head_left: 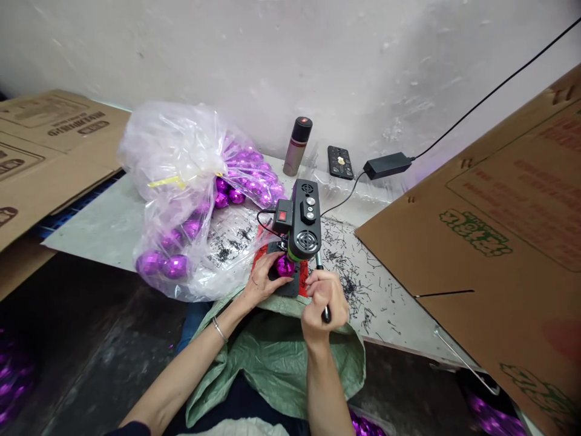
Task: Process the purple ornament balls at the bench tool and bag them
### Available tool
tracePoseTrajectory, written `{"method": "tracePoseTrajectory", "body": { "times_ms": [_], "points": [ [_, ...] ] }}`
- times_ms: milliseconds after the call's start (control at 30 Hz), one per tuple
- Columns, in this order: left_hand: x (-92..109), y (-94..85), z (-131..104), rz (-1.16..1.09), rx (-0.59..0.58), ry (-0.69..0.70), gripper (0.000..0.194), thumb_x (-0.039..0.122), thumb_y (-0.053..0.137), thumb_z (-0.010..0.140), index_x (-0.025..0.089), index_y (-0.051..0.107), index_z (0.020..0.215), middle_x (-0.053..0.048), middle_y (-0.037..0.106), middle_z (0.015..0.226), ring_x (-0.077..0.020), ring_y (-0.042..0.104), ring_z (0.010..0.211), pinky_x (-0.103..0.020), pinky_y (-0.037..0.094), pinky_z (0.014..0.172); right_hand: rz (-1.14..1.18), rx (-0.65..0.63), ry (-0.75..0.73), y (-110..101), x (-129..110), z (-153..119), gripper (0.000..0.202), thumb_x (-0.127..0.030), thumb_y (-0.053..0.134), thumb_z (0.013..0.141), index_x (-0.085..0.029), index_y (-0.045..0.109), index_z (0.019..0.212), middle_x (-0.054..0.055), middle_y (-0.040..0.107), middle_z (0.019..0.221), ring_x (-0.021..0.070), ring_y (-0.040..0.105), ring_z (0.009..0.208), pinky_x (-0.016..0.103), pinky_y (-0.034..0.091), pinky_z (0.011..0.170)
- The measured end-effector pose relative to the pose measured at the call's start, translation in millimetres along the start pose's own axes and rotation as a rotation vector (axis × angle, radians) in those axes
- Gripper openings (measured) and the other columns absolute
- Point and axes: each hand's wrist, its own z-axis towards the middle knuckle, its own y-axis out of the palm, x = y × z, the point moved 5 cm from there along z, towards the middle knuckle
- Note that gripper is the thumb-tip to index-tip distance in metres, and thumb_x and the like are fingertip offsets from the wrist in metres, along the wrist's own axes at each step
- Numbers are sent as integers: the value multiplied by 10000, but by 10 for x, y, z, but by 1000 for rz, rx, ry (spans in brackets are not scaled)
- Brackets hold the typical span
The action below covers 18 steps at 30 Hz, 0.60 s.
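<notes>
A small black press machine with a red switch and a lever handle stands on the table in front of me. Under its head sits a shiny purple ball ornament. My left hand grips this ball between thumb and fingers, holding it against the machine. My right hand is wrapped round the lever handle, whose black end pokes out below the fist. A green woven sack lies across my lap, under both forearms.
A clear plastic bag of purple balls lies left of the machine. Behind stand a bottle, a phone and a power adapter. Black scraps litter the table. Cardboard boxes flank both sides.
</notes>
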Motion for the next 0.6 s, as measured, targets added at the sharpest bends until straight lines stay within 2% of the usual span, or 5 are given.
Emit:
{"method": "tracePoseTrajectory", "body": {
  "times_ms": [200,400,600],
  "points": [
    [-8,4,-13,-6,8,6,640,510,827,851,193,633,1371,-152,736,1274,-316,706,1204,-495,559,1065,-18,30,-104,65,203,-259,363,-213,368,1066,-226,515,735,-11,594,719,126,591,645,294,458,619],
    [9,5,-16,6,22,16,633,526,820,855,194,637,1362,-150,740,1266,-313,710,1201,-493,565,1057,1,62,-82,94,249,-306,388,-236,348,1079,-228,483,716,-21,573,712,129,586,653,340,507,735],
    [28,-10,-11,9,35,43,637,527,822,853,193,631,1361,-146,746,1251,-312,720,1181,-495,570,1051,19,82,-88,109,297,-366,395,-257,338,1084,-232,470,712,-22,560,728,129,569,633,356,518,746]
  ]
}}
